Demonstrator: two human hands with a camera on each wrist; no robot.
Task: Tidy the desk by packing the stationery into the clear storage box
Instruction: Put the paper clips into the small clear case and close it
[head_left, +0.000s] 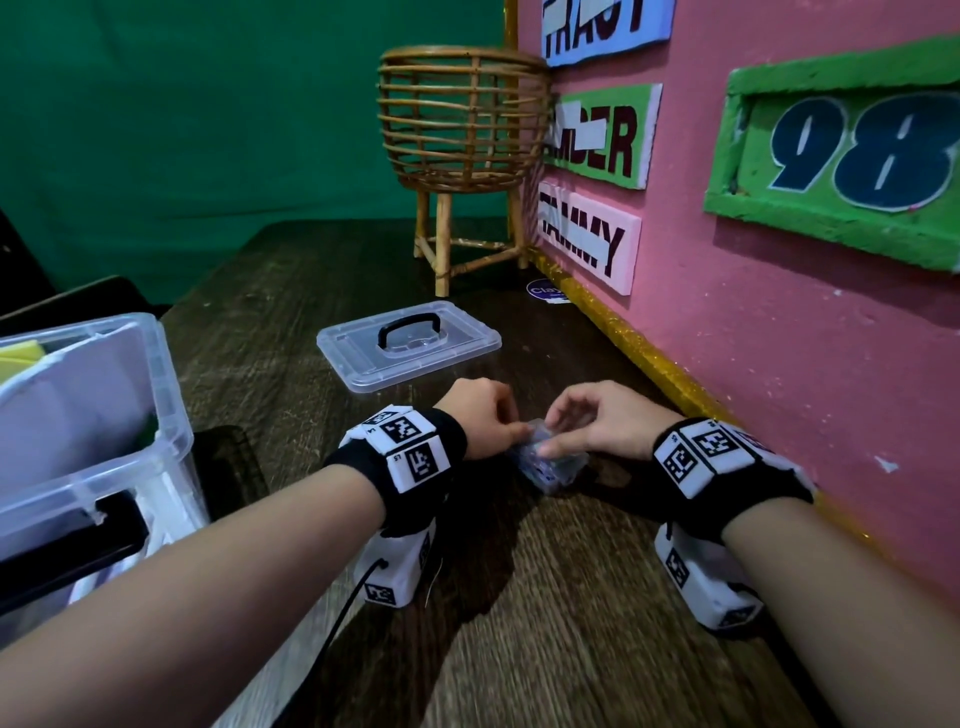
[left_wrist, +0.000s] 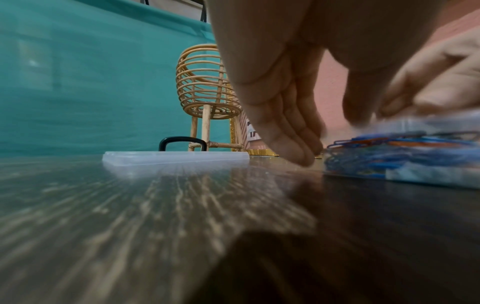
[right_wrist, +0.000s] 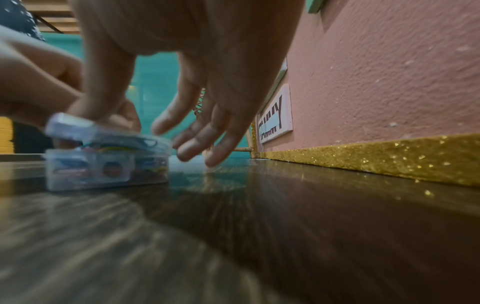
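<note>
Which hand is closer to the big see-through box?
Left. The left hand holds the paper-clip case from the side facing the clear storage box; the right hand touches the case's far side, nearer the pink wall.

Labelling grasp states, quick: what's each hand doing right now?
left hand: pinches the paper clip case.
right hand: open, thumb pressing on the case.

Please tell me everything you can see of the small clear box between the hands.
The small box is clear plastic and rectangular, with a label on its side. Its lid is raised at one end. Inside are coloured paper clips, mostly blue. It rests on the wooden desk near the pink wall. The left hand pinches it; the right hand touches its lid.
</note>
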